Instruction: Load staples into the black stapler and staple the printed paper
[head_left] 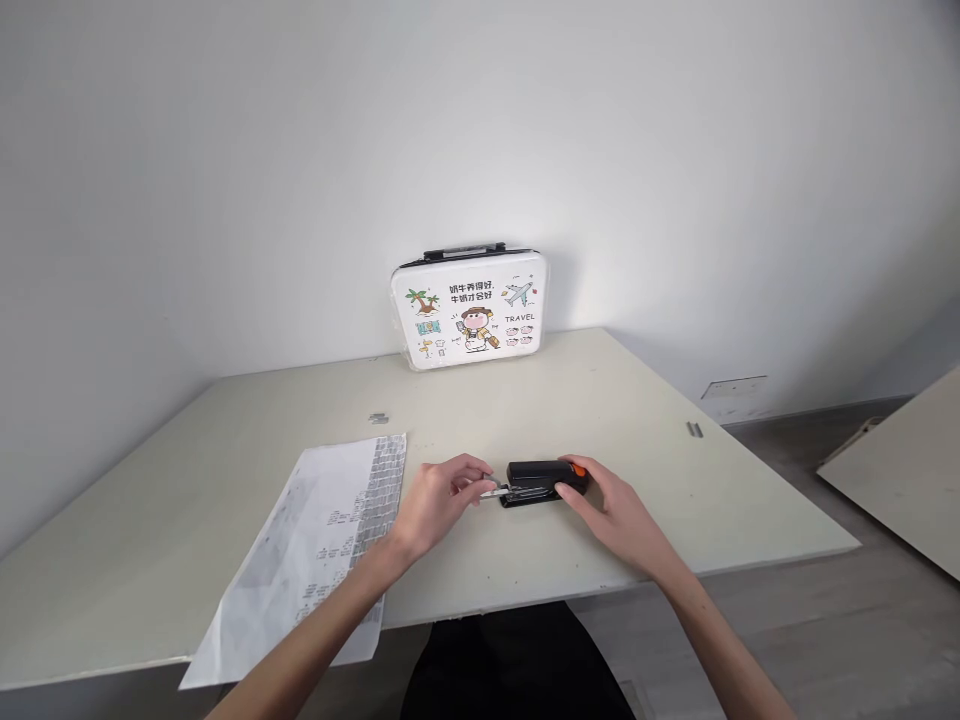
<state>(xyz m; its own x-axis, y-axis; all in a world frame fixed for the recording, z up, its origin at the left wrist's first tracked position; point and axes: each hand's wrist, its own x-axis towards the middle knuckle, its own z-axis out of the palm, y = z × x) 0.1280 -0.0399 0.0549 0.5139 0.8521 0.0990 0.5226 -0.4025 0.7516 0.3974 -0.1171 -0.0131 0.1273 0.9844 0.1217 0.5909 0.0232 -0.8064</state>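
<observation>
A black stapler with an orange patch at its rear end lies on the table, its front facing left. My right hand grips the rear end between thumb and fingers. A thin metal staple tray sticks out from the stapler's front. Its outer end is pinched between the thumb and fingertips of my left hand. Whether staples lie in the tray is too small to tell. Printed paper sheets lie to the left, partly under my left forearm and hanging over the near edge.
At the back, a white case with cartoon prints leans against the wall. Small strips of staples lie at the left back of the pale table. More staple strips lie near its right edge.
</observation>
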